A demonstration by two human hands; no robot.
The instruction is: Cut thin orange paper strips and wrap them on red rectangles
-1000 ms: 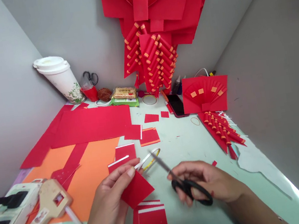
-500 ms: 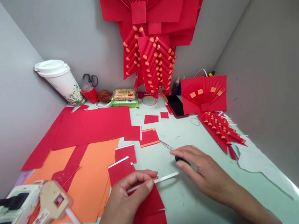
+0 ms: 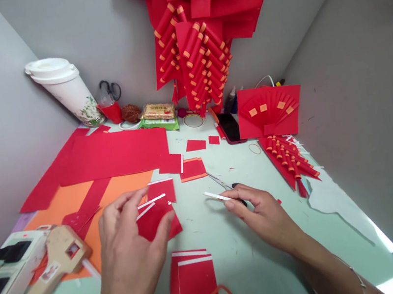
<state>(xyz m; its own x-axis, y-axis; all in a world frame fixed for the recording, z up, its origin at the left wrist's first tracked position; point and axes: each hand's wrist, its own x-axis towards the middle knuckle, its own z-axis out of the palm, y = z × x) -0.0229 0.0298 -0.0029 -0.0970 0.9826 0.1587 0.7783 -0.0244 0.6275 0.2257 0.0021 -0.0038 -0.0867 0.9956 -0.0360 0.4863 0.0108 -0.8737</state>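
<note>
My left hand [image 3: 132,236] is open, thumb and fingers spread over red paper rectangles [image 3: 159,220] with white strips along their edges. It covers part of them, and any contact is hard to make out. A thin white strip [image 3: 213,196] is pinched between the thumb and forefinger of my right hand [image 3: 252,205]. Scissors [image 3: 220,180] lie at that hand, blades pointing away to the left, their black handle partly behind its fingers. Nearer me are overlapping red rectangles [image 3: 198,283] with white-edged ends. A curled orange strip [image 3: 222,289] lies over them.
At left are a glue gun [image 3: 59,258], a power strip [image 3: 17,265], orange sheets [image 3: 120,185] and a large red sheet [image 3: 115,155]. A white cup [image 3: 64,91], phone [image 3: 229,127] and red paper firecracker decorations [image 3: 202,66] stand behind. Scrap paper [image 3: 332,200] lies right.
The white strip has passed from my left hand to my right. My left hand has opened and shifted left, and the red rectangle beneath it has moved away from the near stack.
</note>
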